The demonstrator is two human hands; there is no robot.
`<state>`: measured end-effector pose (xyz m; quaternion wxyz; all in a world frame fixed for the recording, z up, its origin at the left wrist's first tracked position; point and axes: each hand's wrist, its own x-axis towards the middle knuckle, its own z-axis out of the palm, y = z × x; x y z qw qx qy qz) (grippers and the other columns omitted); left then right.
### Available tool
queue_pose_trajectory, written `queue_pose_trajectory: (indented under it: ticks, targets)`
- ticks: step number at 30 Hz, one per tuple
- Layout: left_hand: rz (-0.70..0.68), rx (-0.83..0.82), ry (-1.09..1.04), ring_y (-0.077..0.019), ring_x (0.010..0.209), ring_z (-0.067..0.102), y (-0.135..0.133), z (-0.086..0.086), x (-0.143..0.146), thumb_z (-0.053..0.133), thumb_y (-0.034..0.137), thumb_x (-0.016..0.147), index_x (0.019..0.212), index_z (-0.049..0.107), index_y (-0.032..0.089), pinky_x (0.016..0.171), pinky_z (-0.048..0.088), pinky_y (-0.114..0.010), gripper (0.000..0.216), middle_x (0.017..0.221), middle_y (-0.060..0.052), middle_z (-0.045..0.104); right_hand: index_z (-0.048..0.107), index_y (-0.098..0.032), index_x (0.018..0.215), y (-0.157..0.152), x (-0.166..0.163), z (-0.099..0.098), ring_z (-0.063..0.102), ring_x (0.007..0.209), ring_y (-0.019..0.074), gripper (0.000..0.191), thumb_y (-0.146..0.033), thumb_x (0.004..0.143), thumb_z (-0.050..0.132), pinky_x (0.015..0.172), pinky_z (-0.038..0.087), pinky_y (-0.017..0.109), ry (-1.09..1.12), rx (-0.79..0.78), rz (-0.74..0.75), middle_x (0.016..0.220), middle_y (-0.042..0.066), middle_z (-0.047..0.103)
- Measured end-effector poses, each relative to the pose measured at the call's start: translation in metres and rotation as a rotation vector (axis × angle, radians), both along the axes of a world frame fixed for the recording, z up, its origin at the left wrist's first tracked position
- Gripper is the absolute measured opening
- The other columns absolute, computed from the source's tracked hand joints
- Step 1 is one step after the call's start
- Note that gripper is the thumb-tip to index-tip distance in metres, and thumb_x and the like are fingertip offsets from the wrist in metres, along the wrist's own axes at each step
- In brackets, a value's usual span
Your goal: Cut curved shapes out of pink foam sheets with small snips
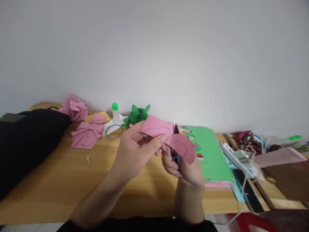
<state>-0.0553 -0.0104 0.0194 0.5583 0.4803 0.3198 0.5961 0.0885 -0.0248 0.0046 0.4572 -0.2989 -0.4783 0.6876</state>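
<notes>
A pink paper piece [155, 124] with a curved line drawn on it is pinched between the thumb and fingers of my left hand [137, 148]. Its right part curls down as a rounded flap with an inner drawn curve. My right hand [185, 170] is closed round dark-handled scissors [177, 129], partly hidden behind the flap. One black blade tip pokes up above the paper's edge. Both hands meet above the table, close together. How far the blades are apart is hidden by the paper.
Folded pink paper pieces [87, 135], a glue stick [115, 112], a ring [114, 132] and a green paper figure [138, 114] stand along the wall. A black bag [36, 141] lies left. Rightward are a green folder [214, 154], a power strip [238, 158] with cables and a phone [248, 190].
</notes>
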Motion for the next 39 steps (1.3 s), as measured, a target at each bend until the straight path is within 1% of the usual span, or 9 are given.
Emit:
queue_pose_trajectory:
  ticks: [4, 9, 15, 24, 29, 33, 39]
  targets:
    - [0.029, 0.011, -0.018, -0.0094, 0.049, 0.062, 0.0007, -0.0006, 0.0019, 0.073, 0.018, 0.079, 0.073, 0.067, 0.019, 0.046, 0.050, -0.017, 0.009, 0.059, 0.004, 0.070, 0.055, -0.018, 0.078, 0.0000, -0.0012, -0.0024, 0.011, 0.035, 0.0027, 0.039, -0.053, 0.095, 0.053, 0.030, 0.009, 0.014, -0.013, -0.006, -0.021, 0.046, -0.012, 0.030]
    - [0.075, 0.015, -0.004, -0.0082, 0.048, 0.063, 0.0001, 0.0006, 0.0018, 0.071, 0.016, 0.081, 0.072, 0.066, 0.020, 0.047, 0.051, -0.015, 0.010, 0.057, 0.005, 0.070, 0.054, -0.017, 0.077, 0.0011, -0.0023, -0.0026, 0.012, 0.036, 0.0028, 0.037, -0.051, 0.093, 0.057, 0.032, 0.011, 0.015, 0.009, -0.031, 0.015, 0.046, -0.013, 0.029]
    - [0.106, 0.034, 0.036, -0.0099, 0.047, 0.065, -0.0019, 0.0039, 0.0020, 0.069, 0.014, 0.080, 0.070, 0.065, 0.020, 0.046, 0.052, -0.017, 0.012, 0.056, 0.004, 0.070, 0.050, -0.019, 0.075, 0.0021, -0.0018, -0.0026, 0.011, 0.036, 0.0028, 0.046, -0.062, 0.085, 0.062, 0.032, 0.011, 0.016, -0.015, -0.003, 0.015, 0.046, -0.013, 0.029]
    - [0.107, 0.000, 0.074, -0.0127, 0.048, 0.065, -0.0029, 0.0073, 0.0001, 0.070, 0.019, 0.080, 0.070, 0.063, 0.021, 0.047, 0.053, -0.022, 0.012, 0.056, 0.003, 0.070, 0.049, -0.020, 0.071, 0.0026, -0.0023, -0.0012, 0.010, 0.035, 0.0028, 0.045, -0.060, 0.085, 0.064, 0.032, 0.009, 0.016, -0.015, -0.019, -0.014, 0.044, -0.013, 0.029]
    - [0.101, -0.008, 0.055, -0.0124, 0.048, 0.065, -0.0020, 0.0070, 0.0005, 0.070, 0.019, 0.080, 0.071, 0.063, 0.021, 0.046, 0.052, -0.022, 0.011, 0.056, 0.003, 0.070, 0.049, -0.020, 0.069, 0.0035, -0.0027, -0.0011, 0.011, 0.035, 0.0027, 0.045, -0.058, 0.086, 0.065, 0.032, 0.009, 0.016, 0.004, -0.010, -0.010, 0.045, -0.013, 0.029]
    - [0.088, -0.009, 0.050, -0.0119, 0.048, 0.064, -0.0011, 0.0085, 0.0007, 0.070, 0.017, 0.079, 0.068, 0.063, 0.021, 0.047, 0.052, -0.021, 0.014, 0.056, 0.004, 0.070, 0.047, -0.020, 0.067, 0.0029, -0.0013, -0.0007, 0.012, 0.035, 0.0029, 0.046, -0.059, 0.085, 0.065, 0.032, 0.011, 0.017, -0.022, 0.011, -0.021, 0.045, -0.013, 0.029]
    - [0.060, -0.008, 0.017, -0.0112, 0.049, 0.064, -0.0020, 0.0050, -0.0001, 0.071, 0.018, 0.080, 0.067, 0.063, 0.021, 0.048, 0.052, -0.021, 0.015, 0.058, 0.003, 0.070, 0.048, -0.020, 0.071, 0.0029, 0.0021, -0.0029, 0.010, 0.036, 0.0032, 0.043, -0.057, 0.089, 0.060, 0.032, 0.013, 0.017, -0.053, 0.038, -0.004, 0.046, -0.013, 0.028]
